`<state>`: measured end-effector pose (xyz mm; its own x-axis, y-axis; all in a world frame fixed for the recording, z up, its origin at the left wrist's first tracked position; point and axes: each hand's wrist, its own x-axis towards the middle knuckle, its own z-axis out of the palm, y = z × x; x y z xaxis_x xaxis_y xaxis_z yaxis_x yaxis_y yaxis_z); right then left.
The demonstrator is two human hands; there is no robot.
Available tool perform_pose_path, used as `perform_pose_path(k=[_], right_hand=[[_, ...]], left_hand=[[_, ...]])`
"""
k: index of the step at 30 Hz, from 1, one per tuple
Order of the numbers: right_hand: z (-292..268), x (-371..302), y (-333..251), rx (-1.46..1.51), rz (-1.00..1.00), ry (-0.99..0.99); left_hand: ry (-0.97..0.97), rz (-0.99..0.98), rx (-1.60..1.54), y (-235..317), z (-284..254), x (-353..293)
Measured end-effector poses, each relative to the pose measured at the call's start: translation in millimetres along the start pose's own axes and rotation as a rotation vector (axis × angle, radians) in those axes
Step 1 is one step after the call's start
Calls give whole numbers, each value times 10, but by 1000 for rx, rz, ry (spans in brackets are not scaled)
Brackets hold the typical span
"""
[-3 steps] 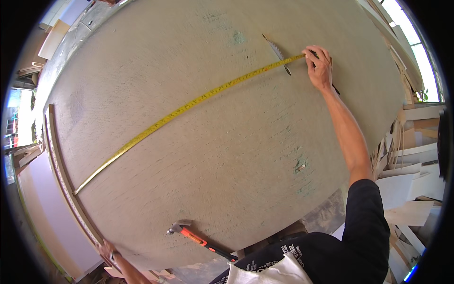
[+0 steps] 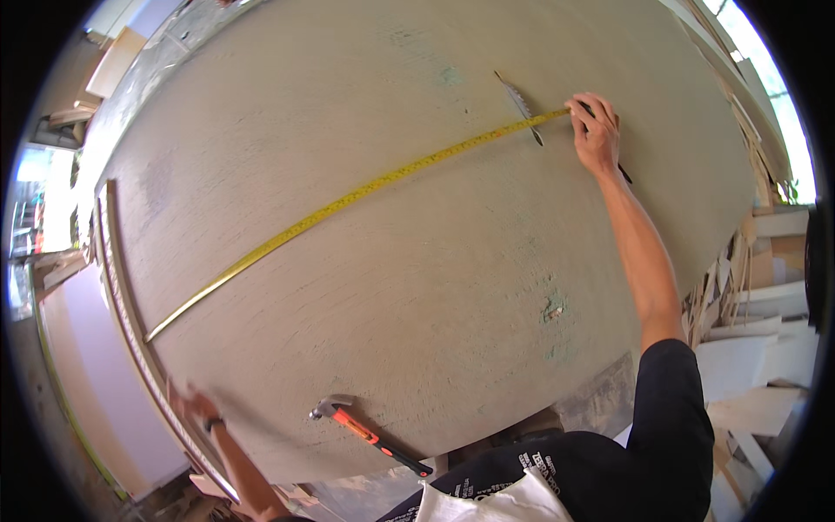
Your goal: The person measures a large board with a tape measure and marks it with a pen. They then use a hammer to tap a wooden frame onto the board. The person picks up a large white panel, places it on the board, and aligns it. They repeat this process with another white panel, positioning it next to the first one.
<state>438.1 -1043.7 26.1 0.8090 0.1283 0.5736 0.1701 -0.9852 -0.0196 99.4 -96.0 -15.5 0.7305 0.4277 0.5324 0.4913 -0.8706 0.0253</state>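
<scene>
While right hand (image 2: 597, 139), stretched forward, pinches yellow tape (image 2: 365, 189) — left hand (image 2: 198, 407) blurred beside strip (image 2: 123, 296), grip unclear.

A claw hammer (image 2: 372, 438) with an orange and black handle lies on the desk (image 2: 417, 287), to the right of the left grip (image 2: 198, 407), while a pale panel (image 2: 97, 365) stretches away on that grip's left. Just left of the right grip (image 2: 595, 130), a toothed saw blade (image 2: 520, 103) shows at the desk's surface. Pale wood offcuts (image 2: 744, 352) are heaped below and right of that grip, and a bright window (image 2: 770, 109) stands well to its right.
</scene>
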Motion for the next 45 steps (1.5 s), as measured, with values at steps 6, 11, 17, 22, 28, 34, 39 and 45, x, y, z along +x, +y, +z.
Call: perform_pose_path(k=[6, 11, 17, 22, 28, 34, 39, 45], right_hand=[[44, 48, -29, 5, -14, -14], [-7, 107, -60, 41, 38, -43], [-32, 98, -43, 65, 47, -27], [-3, 105, -3, 94, 27, -17], [30, 69, 53, 120, 8, -13], [3, 87, 32, 132, 3, -19], [35, 62, 70, 115, -12, 4], [44, 46, 55, 93, 15, 11]], left_hand=[[-212, 135, -400, 3712, -235, 247], [-192, 135, -381, 4393, -54, 205], [-163, 152, -322, 4401, 27, 242], [-172, 143, -320, 4400, 40, 217], [-182, 137, -293, 4446, 43, 218], [-192, 135, -299, 4398, 73, 217], [-200, 149, -288, 4383, 82, 231], [-170, 200, -283, 4392, 66, 237]])
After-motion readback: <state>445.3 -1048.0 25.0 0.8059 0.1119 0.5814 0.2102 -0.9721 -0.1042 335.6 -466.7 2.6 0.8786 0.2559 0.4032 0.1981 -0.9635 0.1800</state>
